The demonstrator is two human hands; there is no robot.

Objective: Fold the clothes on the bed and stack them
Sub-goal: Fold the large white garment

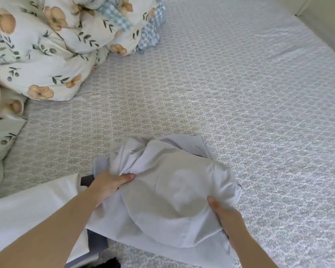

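Surroundings: a floral duvet (46, 45), printed with peach flowers and green leaves and showing a blue checked underside, is heaped at the far left of the bed (240, 93); part of a matching pillow (2, 132) is seen at the left edge.
White cloth: one flat white piece (37, 206) is laid at the near left, partly hidden under the left forearm.
Left hand: the left hand (108, 182) is closed on a bunched fold of the pale shirt (172, 190), thumb laid on top; this grip is tight.
Pale shirt: one crumpled pale grey-white garment is held at the near middle of the bed, between both hands, with dark fabric (85, 179) glimpsed beneath its left edge.
Right hand: the right hand (226, 215) is curled on the shirt's right edge, thumb on top.
Bed sheet: a grey-and-white repeating pattern is spread across the right side.
Writing: none can be read.
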